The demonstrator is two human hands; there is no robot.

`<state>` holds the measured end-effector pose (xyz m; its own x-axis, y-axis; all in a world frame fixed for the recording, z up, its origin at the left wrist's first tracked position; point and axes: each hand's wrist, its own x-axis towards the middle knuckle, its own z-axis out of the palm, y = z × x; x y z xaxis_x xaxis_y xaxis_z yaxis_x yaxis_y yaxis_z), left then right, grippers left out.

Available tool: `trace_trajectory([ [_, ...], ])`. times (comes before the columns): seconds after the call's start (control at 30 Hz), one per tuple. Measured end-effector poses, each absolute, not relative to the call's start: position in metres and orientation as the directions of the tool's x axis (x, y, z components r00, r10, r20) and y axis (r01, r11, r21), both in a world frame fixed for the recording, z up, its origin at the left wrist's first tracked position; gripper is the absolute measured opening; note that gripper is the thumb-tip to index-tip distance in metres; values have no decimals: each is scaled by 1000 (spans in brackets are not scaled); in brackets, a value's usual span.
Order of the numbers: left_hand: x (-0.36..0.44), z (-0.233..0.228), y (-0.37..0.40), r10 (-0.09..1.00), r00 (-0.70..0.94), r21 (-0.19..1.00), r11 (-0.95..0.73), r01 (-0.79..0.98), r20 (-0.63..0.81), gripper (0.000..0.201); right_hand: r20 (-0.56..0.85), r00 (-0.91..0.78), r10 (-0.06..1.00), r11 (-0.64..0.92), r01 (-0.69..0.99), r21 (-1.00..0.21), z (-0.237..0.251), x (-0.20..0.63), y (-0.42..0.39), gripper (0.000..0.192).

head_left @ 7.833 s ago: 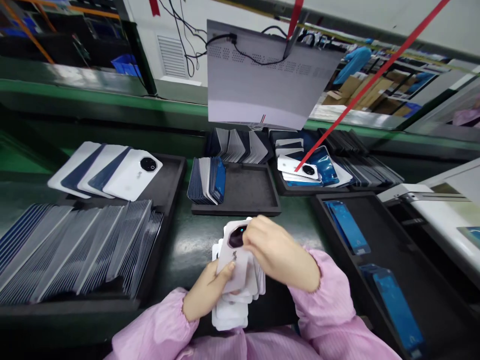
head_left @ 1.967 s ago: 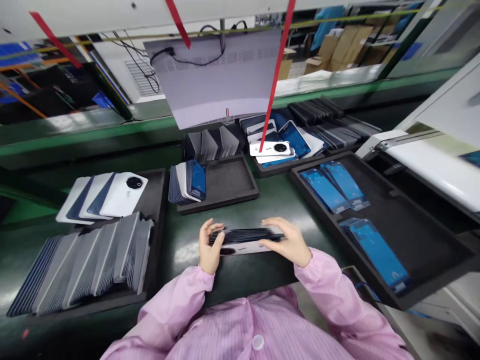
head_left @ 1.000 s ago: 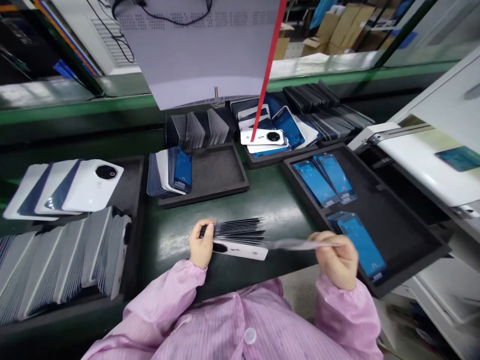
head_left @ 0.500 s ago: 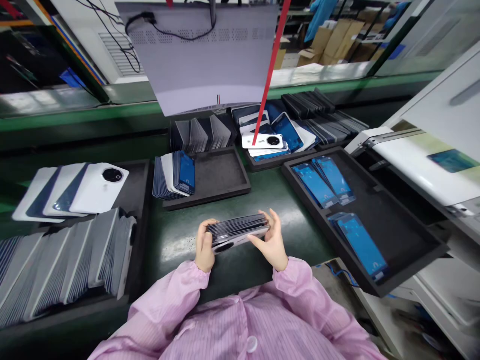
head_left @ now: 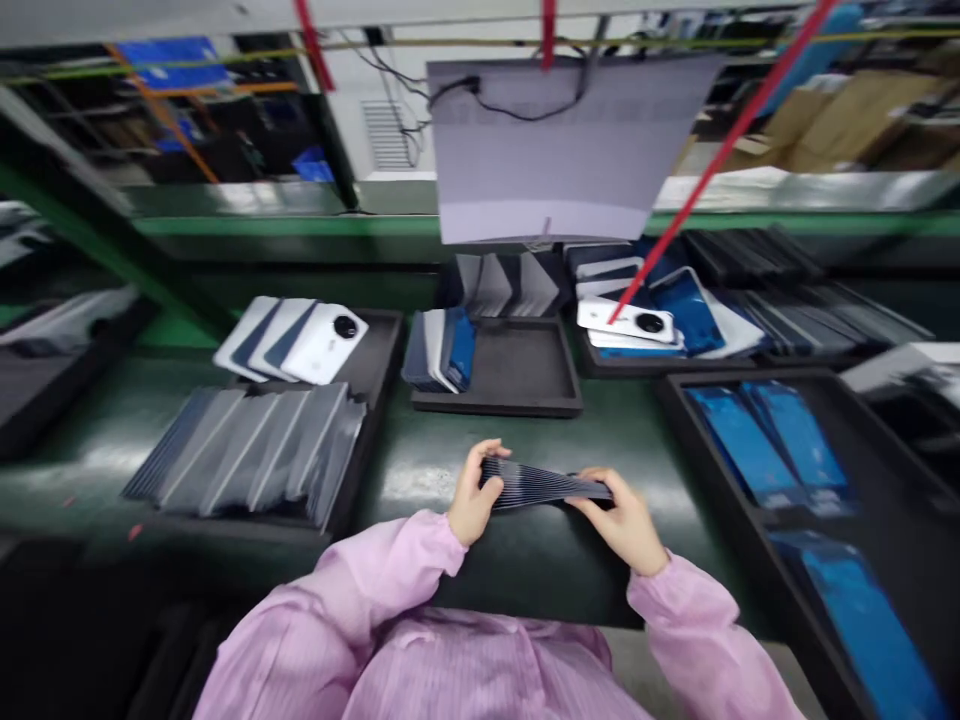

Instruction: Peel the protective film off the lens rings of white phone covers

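Observation:
I hold a fanned stack of thin dark phone back covers edge-on, just above the green bench. My left hand grips the stack's left end. My right hand pinches its right end. Both arms are in pink sleeves. The stack's lower faces are hidden from me.
A black tray at left holds rows of covers and a few white ones. A small tray stands ahead, more stacked covers lie behind it. A tray of blue-filmed frames sits at right. A grey panel hangs overhead.
My view has swung left and blurred. The stack now fans out between both hands, the right hand gripping its end instead of resting open against it. The white cover beneath no longer shows.

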<state>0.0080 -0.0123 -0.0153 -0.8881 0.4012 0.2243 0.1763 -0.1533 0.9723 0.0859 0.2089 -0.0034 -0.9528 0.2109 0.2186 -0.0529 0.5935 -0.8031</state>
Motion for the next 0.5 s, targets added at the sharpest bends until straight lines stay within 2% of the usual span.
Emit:
trace_trajectory([
  [0.13, 1, -17, -11, 388, -887, 968, -140, 210, 249, 65, 251, -951, 181, 718, -47, -695, -8, 77, 216, 30],
  [0.23, 1, -20, -12, 412, -874, 966, -108, 233, 257, 96, 247, -952, 179, 722, -44, -691, -14, 77, 219, 33],
  [0.3, -2, -20, -13, 439, -870, 973, -38, 230, 223, 117, 221, -962, 162, 731, -34, -681, -13, 77, 221, 33],
  [0.33, -4, -19, -14, 460, -866, 972, 20, 233, 198, 122, 209, -966, 151, 742, -29, -670, -10, 77, 222, 33],
  [0.4, -9, -16, -16, 504, -849, 955, 140, 263, 160, 119, 191, -975, 115, 764, -36, -644, -3, 74, 226, 31],
  [0.5, -14, -13, -19, 528, -833, 923, 212, 321, 169, 103, 124, -992, -13, 790, -86, -607, 9, 67, 231, 26],
])
